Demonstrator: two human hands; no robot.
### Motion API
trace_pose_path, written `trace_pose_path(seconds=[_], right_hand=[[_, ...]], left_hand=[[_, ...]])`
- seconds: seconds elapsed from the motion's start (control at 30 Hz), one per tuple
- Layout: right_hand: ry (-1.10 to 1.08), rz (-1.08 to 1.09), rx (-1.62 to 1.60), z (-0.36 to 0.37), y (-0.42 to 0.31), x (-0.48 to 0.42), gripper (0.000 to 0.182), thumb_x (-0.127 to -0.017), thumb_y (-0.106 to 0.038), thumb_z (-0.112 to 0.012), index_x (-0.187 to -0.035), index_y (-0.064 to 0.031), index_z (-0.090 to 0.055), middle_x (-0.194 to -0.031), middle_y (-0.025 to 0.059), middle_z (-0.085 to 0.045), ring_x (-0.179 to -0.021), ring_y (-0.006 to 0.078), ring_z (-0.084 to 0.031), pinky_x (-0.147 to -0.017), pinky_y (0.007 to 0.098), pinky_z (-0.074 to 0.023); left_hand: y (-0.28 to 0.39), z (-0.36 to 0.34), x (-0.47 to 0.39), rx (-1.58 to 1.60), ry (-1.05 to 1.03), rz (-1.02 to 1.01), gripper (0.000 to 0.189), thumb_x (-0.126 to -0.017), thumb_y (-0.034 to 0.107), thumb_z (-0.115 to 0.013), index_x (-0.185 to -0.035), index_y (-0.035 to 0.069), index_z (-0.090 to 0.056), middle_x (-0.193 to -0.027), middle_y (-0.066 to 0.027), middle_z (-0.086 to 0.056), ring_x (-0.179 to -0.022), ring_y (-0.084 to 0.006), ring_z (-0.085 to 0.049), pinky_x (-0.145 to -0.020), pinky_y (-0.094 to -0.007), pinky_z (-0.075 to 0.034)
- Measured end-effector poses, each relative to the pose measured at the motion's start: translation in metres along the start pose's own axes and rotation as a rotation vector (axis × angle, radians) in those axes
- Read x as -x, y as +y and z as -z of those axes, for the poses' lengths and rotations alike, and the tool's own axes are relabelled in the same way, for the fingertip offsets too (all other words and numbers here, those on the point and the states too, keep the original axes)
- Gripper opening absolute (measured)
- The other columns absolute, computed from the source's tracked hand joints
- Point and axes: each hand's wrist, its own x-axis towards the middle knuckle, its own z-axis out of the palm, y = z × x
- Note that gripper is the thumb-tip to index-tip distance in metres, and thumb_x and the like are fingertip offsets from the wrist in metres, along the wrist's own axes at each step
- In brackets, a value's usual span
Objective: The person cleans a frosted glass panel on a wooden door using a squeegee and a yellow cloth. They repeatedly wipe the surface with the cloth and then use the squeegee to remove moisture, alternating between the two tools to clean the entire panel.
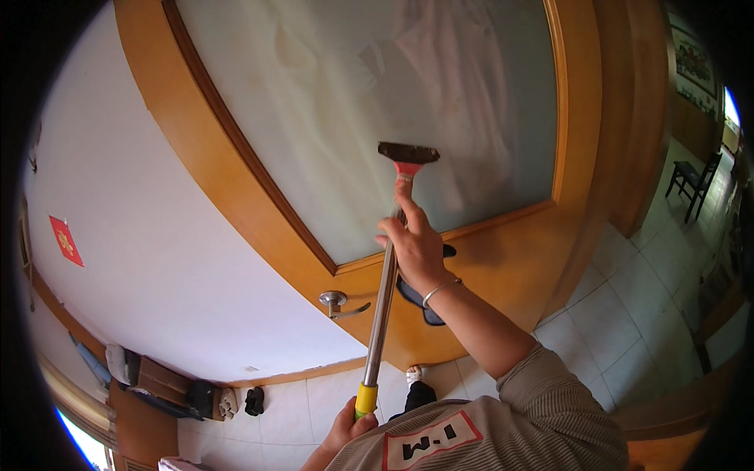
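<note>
Across the view runs a squeegee-like tool on a metal pole [382,306], tilted slightly, with a dark, flat head [409,153] on a red neck. That head lies over the glass panel [330,147] of a wooden door [506,259]; whether it touches the glass I cannot tell. My right hand [418,250] grips the upper pole, its index finger stretched along the shaft towards the neck. Lower down, my left hand [353,427] is closed around the pole's end at the yellow collar [366,397]. Pale drapery-like folds show in the panel.
A metal lever handle [336,301] projects from the door left of the pole. Dark shoes [254,401] and boxes [165,382] line the white wall's [194,259] foot. A dark chair [695,179] stands on the tiled floor [612,318] at right. Behind my right wrist is a dark object [433,318].
</note>
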Motion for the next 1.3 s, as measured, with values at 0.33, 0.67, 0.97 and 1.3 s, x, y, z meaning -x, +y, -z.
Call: trace_pose_path(seconds=[0.33,0.67,0.97,1.3], right_hand=[[0.007,-0.031,-0.023,0.003,0.000,0.000,0.015,-0.077,-0.003,-0.064,-0.086,-0.0078,-0.052,-0.136,0.0130,-0.041,-0.085,0.0250,-0.058,-0.064,0.0336,-0.0546],[-0.003,-0.054,0.020,0.003,-0.002,0.009,0.012,-0.079,-0.002,-0.062,-0.086,-0.0071,-0.054,-0.135,0.0116,-0.042,-0.089,0.0241,-0.058,-0.072,0.0332,-0.0553],[-0.029,-0.112,-0.085,0.003,-0.006,0.013,0.011,-0.084,-0.004,-0.055,-0.095,-0.0051,-0.056,-0.122,0.0123,-0.048,-0.084,0.0224,-0.059,-0.073,0.0313,-0.0557],[-0.051,-0.108,-0.002,-0.004,-0.004,0.017,0.022,-0.073,0.002,-0.070,-0.088,-0.0083,-0.057,-0.135,0.0114,-0.041,-0.094,0.0252,-0.060,-0.076,0.0318,-0.0554]], left_hand=[[0.009,-0.003,-0.001,-0.017,-0.005,0.003,0.039,-0.092,0.028,-0.057,-0.116,0.001,-0.043,-0.087,-0.0021,-0.052,-0.078,-0.0089,-0.049,-0.072,-0.0242,-0.043],[-0.006,0.012,0.000,-0.099,0.008,0.003,0.039,-0.091,0.030,-0.059,-0.114,0.002,-0.045,-0.089,-0.0022,-0.052,-0.082,-0.0099,-0.049,-0.075,-0.0259,-0.043],[-0.002,0.013,0.001,-0.143,0.020,0.006,0.038,-0.091,0.030,-0.059,-0.114,0.002,-0.046,-0.089,-0.0024,-0.053,-0.080,-0.0100,-0.050,-0.073,-0.0262,-0.044],[-0.002,0.013,0.003,-0.142,0.017,-0.018,0.039,-0.091,0.030,-0.059,-0.114,0.003,-0.046,-0.086,-0.0019,-0.053,-0.079,-0.0099,-0.051,-0.072,-0.0263,-0.044]])
